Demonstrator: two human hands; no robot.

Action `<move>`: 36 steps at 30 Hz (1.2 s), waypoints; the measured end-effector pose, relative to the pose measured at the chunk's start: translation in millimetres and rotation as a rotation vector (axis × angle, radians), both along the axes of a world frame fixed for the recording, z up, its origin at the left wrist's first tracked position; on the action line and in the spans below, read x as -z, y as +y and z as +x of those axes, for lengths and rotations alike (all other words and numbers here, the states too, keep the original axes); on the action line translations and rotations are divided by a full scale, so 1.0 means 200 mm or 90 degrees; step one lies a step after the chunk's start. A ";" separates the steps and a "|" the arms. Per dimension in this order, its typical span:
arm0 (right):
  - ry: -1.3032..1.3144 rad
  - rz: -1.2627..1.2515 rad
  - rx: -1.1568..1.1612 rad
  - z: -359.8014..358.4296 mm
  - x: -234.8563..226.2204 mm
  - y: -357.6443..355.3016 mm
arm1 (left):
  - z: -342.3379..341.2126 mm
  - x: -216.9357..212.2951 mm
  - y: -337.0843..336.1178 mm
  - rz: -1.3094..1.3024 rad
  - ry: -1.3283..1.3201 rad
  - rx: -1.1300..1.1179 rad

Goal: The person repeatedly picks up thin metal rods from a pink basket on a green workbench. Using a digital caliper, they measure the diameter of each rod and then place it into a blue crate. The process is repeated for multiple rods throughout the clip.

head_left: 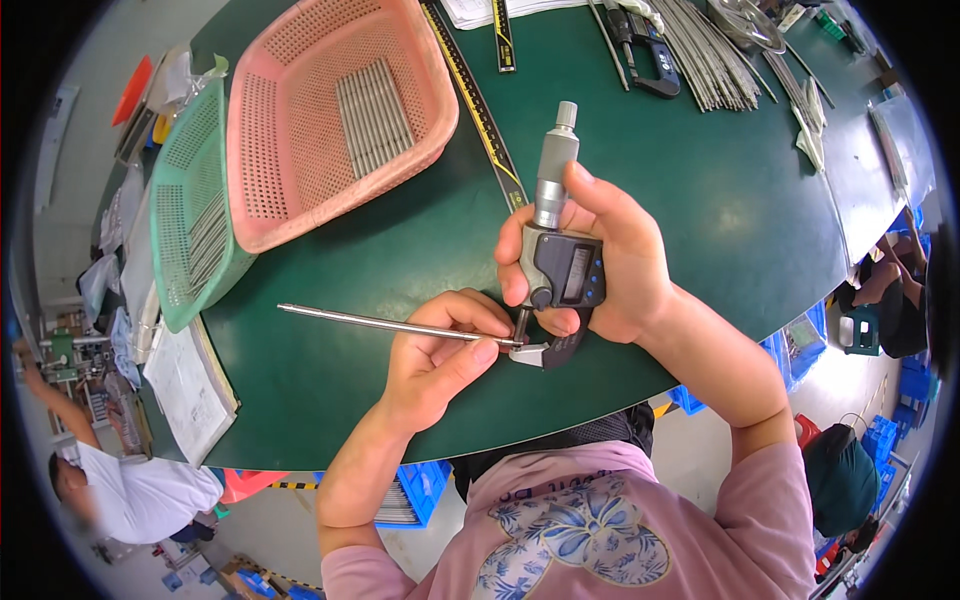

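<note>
Rod (390,322) pinched in left hand (435,355) fingertips, tip inside micrometer (556,255).

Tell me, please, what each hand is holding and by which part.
The left hand pinches a thin metal rod at its right end, set in the micrometer's measuring gap. The right hand grips the digital micrometer around its frame and display body.

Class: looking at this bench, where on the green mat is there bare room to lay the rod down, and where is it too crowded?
Bare mat lies right of the micrometer, and between the pink basket and the left hand holding the rod. The far edge is crowded with loose rods and another gauge.
</note>
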State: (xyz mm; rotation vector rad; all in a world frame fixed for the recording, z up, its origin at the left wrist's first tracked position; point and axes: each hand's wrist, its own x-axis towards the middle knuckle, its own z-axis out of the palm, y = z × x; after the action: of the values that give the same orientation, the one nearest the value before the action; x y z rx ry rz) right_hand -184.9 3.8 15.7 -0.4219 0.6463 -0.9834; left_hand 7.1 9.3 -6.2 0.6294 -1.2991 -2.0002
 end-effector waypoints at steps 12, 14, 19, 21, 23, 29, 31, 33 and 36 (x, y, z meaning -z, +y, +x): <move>0.056 -0.032 -0.002 -0.01 -0.02 0.01 | -0.02 -0.03 0.00 0.048 -0.010 -0.034; 0.038 -0.035 0.004 -0.01 -0.01 0.01 | -0.01 0.00 0.00 0.025 -0.027 -0.041; 0.059 0.005 0.008 0.00 -0.02 0.00 | -0.01 -0.01 0.00 0.060 -0.043 -0.033; 0.061 0.040 0.007 0.01 -0.02 0.00 | 0.00 -0.01 0.00 0.060 -0.037 -0.023; 0.041 0.061 -0.003 0.01 -0.02 0.00 | 0.01 0.00 -0.01 0.063 -0.022 -0.010; 0.004 0.073 -0.009 0.01 -0.01 0.00 | 0.02 0.01 -0.01 0.068 0.005 0.024; 0.032 0.062 -0.014 0.01 -0.01 0.00 | 0.02 0.01 -0.01 0.072 -0.003 0.024; 0.062 0.050 -0.017 0.01 -0.02 0.00 | 0.01 -0.01 -0.01 0.070 -0.015 0.018; 0.086 0.034 -0.012 0.00 -0.03 0.00 | -0.01 -0.03 0.00 0.078 -0.033 0.014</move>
State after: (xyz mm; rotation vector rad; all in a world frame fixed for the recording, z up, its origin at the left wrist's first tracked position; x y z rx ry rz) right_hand -185.5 3.9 21.8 -0.4493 0.7878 -0.9235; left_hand 5.9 8.6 -0.8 0.7317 -1.2243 -2.1065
